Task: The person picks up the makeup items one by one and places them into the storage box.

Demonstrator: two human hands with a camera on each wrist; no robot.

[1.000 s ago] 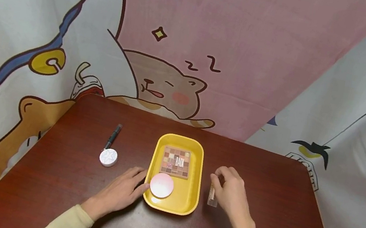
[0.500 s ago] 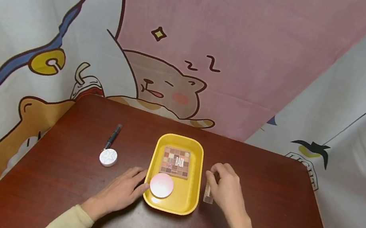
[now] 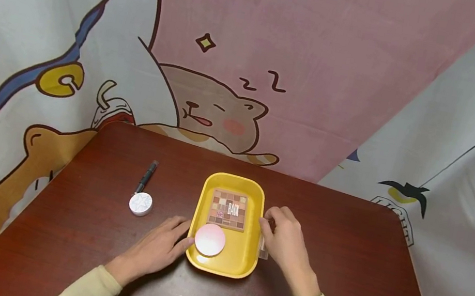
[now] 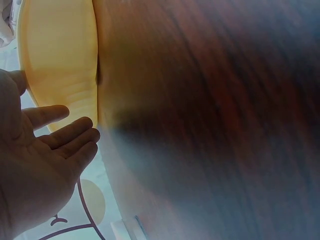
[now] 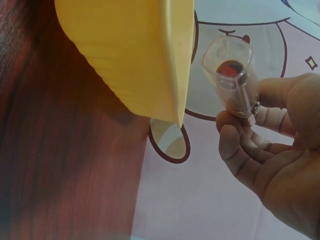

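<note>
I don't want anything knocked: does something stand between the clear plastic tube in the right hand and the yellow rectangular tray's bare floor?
Only the tray's right rim, close beside the clear plastic tube; whether the tube is high enough to clear it, I cannot tell.

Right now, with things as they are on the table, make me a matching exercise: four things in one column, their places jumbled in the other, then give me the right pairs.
Things
1. eyeshadow palette
2. pink round case
3. clear tube
4. white star-topped round case

Places
A. held in the right hand
B. on the table, beside the black pen-shaped tube
C. inside the yellow tray, toward its far end
D. inside the tray, at its near left corner

Right pairs: 1-C, 2-D, 3-A, 4-B
</note>
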